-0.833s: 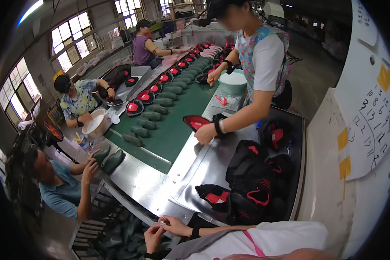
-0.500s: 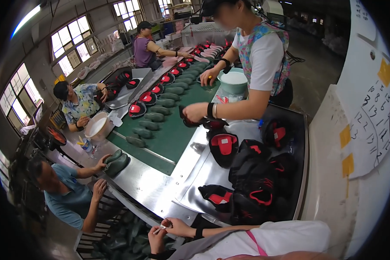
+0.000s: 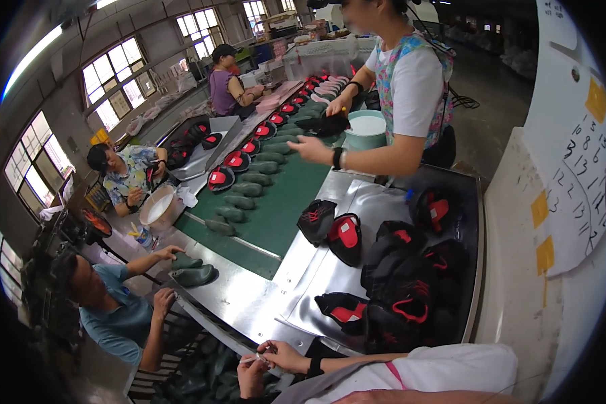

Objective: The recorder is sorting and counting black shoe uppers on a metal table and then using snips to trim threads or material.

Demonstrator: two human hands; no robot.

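My left hand (image 3: 252, 377) is closed in a pinch on a small white piece (image 3: 256, 359), perhaps paper or tape, too small to name for sure. My right hand (image 3: 284, 355) is closed too, its fingertips at the same piece. Both are held together at the metal table's near edge, above a barred bin of dark green shoe lasts (image 3: 205, 374). Close by on the table lies a black shoe upper with a red insole (image 3: 343, 311). A heap of black shoe uppers (image 3: 397, 269) is piled beyond my right forearm.
A green conveyor (image 3: 269, 222) carries rows of green lasts and black-and-red uppers. Across it, a co-worker (image 3: 411, 87) handles a dark upper beside a pale green tub (image 3: 365, 128). At left, another person (image 3: 111, 303) touches lasts on the metal table (image 3: 239, 296). Two more people work farther off.
The view has shifted slightly; my hands stay together on the white piece. The co-worker across has moved toward the conveyor with a dark upper. The person at left has lowered the lasts onto the table.
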